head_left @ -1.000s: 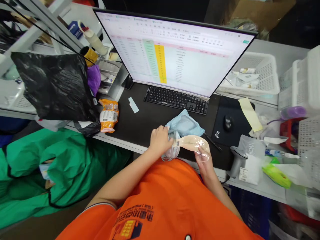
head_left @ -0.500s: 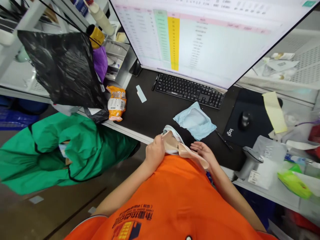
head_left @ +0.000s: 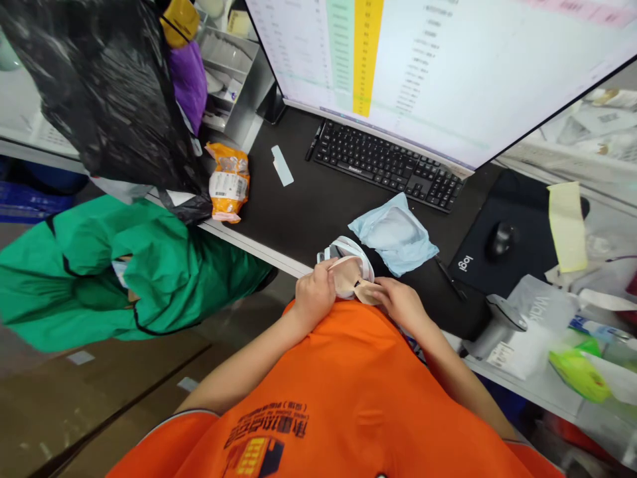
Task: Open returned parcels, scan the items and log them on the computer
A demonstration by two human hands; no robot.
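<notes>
Between my hands, close to my shirt front, is a beige bra [head_left: 347, 273] with two cups joined by a small dark clasp. My left hand [head_left: 315, 295] is closed around the edge of one cup. The other cup is pinched by my right hand [head_left: 399, 300], its fingers bent over the outer edge. Behind the bra, a pale rounded shell with a clear rim [head_left: 367, 255] partly shows; whether it is attached, I cannot tell. Just beyond lies a crumpled light blue pouch [head_left: 395, 232] on the black desk mat [head_left: 308, 219].
A monitor [head_left: 448, 79] and black keyboard [head_left: 388, 166] stand behind. To the left are an orange packet [head_left: 229, 182], a black plastic bag [head_left: 109, 99] and a green sack [head_left: 99, 279]. To the right are a mouse [head_left: 501, 238], a pen [head_left: 450, 277] and a grey scanner [head_left: 497, 325].
My right hand has gone from open beside the bra to pinching its right cup, which is now folded inward. The camera view has shifted slightly.
</notes>
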